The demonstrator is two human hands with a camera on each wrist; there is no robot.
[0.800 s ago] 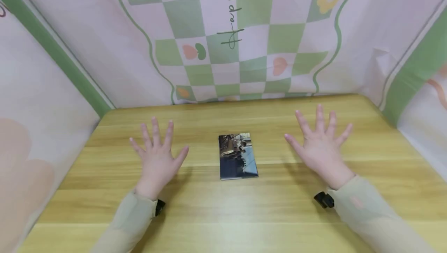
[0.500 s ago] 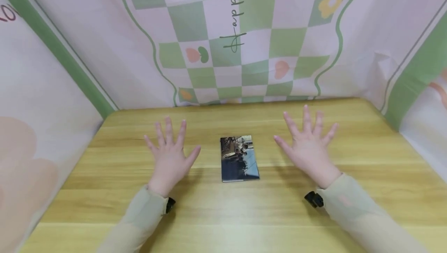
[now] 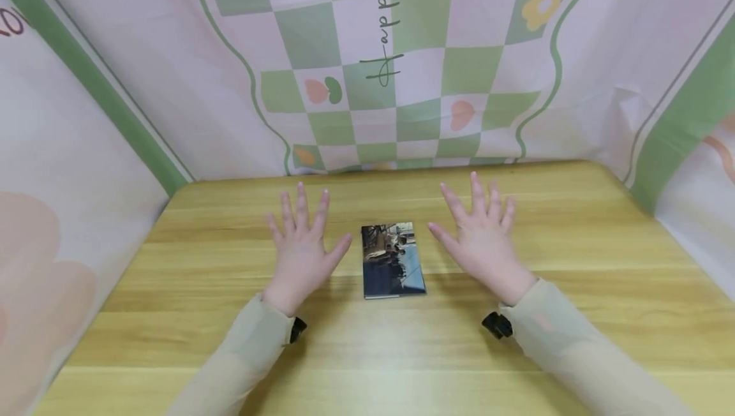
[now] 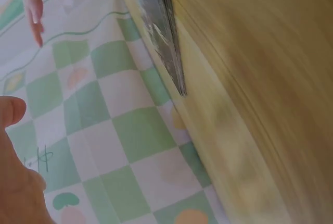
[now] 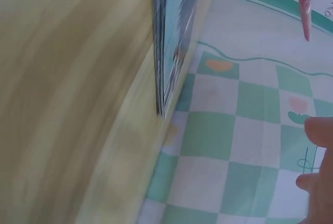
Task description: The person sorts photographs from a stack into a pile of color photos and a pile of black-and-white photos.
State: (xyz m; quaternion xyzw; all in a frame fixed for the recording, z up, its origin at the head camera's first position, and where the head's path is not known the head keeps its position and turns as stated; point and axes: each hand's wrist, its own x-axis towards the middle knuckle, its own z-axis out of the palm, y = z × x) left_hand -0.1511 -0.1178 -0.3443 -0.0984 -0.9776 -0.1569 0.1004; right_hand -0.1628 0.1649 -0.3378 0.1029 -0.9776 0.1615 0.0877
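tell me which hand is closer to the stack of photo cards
Left, narrowly. The left hand hovers open just left of the stack of photo cards, thumb nearly at its edge; the right hand is open just right of it.

Both hands have drawn inward across the table: the left hand [image 3: 301, 252] and right hand [image 3: 481, 244] now lie just beside the photo card [image 3: 393, 260], fingers spread

"Happy" — written sideways on the checked backdrop [image 3: 390, 71] — seemingly the only legible word.
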